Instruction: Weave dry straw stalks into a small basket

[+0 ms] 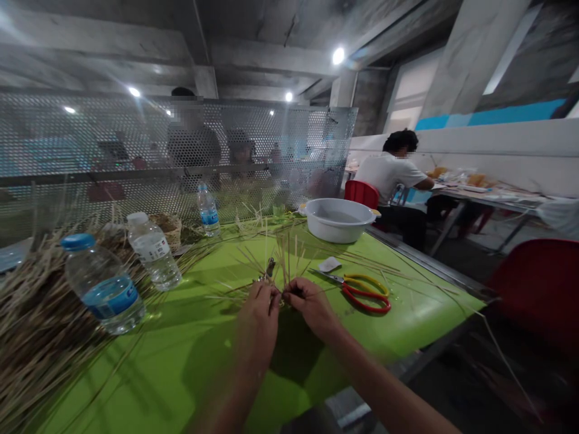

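Note:
Thin pale straw strips fan upward and outward from a small woven piece on the green table. My left hand pinches the near side of this piece, fingers closed on the strips. Close beside it, fingertips nearly touching, my right hand is closed on the strips too. The base of the weave is mostly hidden behind my fingers. A small dark metal clip sits among the strips just beyond my left hand. Scissors with a red and a yellow handle lie right of my right hand.
Plastic bottles and a large heap of dry straw occupy the left side. A grey-white basin stands at the back right, with a white scrap nearer. Loose strips cross the right side. A seated person is beyond.

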Demonstrator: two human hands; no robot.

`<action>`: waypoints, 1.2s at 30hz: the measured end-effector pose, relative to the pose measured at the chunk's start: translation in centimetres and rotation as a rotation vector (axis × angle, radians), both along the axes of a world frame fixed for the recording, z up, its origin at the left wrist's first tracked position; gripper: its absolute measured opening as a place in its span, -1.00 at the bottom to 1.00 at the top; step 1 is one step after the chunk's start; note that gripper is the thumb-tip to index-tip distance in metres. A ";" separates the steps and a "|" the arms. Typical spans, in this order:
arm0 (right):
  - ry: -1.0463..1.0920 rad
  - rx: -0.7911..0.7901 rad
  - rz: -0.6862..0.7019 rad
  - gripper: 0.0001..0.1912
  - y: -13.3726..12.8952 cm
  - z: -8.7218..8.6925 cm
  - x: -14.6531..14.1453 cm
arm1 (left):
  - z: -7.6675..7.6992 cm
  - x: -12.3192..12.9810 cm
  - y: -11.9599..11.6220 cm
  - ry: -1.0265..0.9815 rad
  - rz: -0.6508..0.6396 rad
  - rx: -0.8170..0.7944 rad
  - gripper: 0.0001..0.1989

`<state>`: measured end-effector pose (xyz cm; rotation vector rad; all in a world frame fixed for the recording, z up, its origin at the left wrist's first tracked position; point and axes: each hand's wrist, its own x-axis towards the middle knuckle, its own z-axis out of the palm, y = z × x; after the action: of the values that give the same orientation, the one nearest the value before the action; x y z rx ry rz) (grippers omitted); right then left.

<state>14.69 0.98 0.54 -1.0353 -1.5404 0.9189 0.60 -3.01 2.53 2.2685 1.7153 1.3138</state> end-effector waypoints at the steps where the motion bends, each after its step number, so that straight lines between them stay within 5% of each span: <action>1: 0.003 -0.002 0.001 -0.91 0.0 0.0 0.0 | 0.0 0.0 0.0 0.018 0.014 0.009 -0.89; 12: -0.003 0.012 0.012 -0.93 0.0 0.0 0.1 | -0.3 0.2 -0.2 0.070 0.066 -0.045 -0.86; 25: 0.075 -0.070 0.089 -0.89 0.2 0.0 0.1 | -1.0 -0.4 1.3 -0.467 -0.069 -0.182 -0.85; 36: 0.169 -0.107 0.142 -0.85 -0.2 0.7 0.1 | -0.8 -0.1 1.4 -0.528 -0.116 -0.180 -0.85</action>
<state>14.79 0.82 1.19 -0.9065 -1.4494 1.1685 0.47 -1.58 1.76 1.6917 1.4265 1.4876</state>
